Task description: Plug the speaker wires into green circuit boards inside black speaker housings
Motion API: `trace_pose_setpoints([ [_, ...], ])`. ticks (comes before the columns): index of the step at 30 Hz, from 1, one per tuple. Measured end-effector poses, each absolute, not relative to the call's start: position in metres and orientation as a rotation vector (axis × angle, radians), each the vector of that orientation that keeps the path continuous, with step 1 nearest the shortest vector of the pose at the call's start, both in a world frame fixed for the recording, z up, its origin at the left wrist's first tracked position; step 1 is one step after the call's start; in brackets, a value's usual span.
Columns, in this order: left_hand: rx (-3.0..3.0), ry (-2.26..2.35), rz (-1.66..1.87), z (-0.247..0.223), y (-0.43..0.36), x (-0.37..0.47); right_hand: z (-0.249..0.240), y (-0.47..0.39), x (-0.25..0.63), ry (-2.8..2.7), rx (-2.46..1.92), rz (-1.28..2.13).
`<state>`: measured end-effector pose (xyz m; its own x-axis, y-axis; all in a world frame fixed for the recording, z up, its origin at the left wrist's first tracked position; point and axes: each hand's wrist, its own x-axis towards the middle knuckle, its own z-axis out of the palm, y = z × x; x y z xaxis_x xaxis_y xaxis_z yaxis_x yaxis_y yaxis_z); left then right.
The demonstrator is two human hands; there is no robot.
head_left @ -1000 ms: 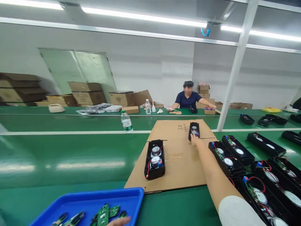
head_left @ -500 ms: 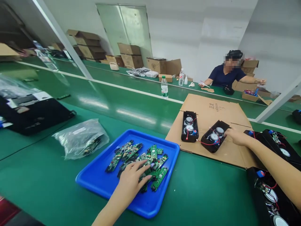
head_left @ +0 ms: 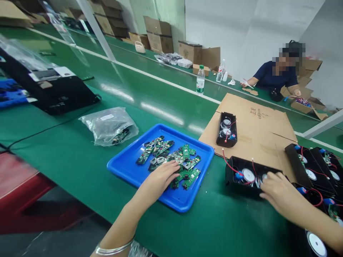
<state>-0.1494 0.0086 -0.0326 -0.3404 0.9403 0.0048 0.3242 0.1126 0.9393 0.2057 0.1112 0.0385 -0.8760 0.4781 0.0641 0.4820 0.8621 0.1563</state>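
My left hand rests over a pile of green circuit boards in a blue tray. Its fingers are stretched and slightly bent, touching the boards, and none is lifted. On the right, my right hand is closed on the edge of a black speaker housing, with round speakers and red wires inside. That housing is turned sideways at the cardboard's near edge; my hand hides its right end. A second speaker housing lies on the flat cardboard.
Several black housings crowd the right side. A clear bag of boards lies behind the tray, with a black case farther left. A water bottle stands beyond. Across the bench sits a co-worker.
My right hand has brought one speaker housing off the cardboard towards me and turned it sideways. My left hand stays over the boards. The view has shifted.
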Motion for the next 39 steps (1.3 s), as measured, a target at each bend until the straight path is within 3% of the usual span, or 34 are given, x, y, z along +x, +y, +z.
trace_pose_setpoints([
  [8,1.048,1.99,1.507,-0.018,-0.02,-0.1,-0.02,-0.008,0.191,-2.783,-0.962,-0.056],
  [14,0.339,1.455,1.557,-0.017,-0.021,-0.079,-0.021,-0.011,0.186,-2.854,-1.069,-0.016],
  [20,0.123,1.141,1.57,-0.025,-0.021,-0.065,-0.003,0.001,0.112,-2.556,-1.048,0.07],
  [23,0.02,0.977,1.472,-0.025,-0.024,-0.065,-0.012,0.003,0.08,-2.39,-1.022,0.352],
  [31,0.363,0.965,1.301,-0.033,-0.034,-0.067,0.003,0.019,0.094,-1.302,-0.959,1.64],
  [36,0.467,1.08,1.276,-0.033,-0.033,-0.057,0.013,0.032,0.102,-1.228,-0.971,1.774],
  [39,0.364,0.983,1.311,-0.028,-0.032,-0.054,0.012,0.029,0.104,-1.549,-1.139,1.567],
])
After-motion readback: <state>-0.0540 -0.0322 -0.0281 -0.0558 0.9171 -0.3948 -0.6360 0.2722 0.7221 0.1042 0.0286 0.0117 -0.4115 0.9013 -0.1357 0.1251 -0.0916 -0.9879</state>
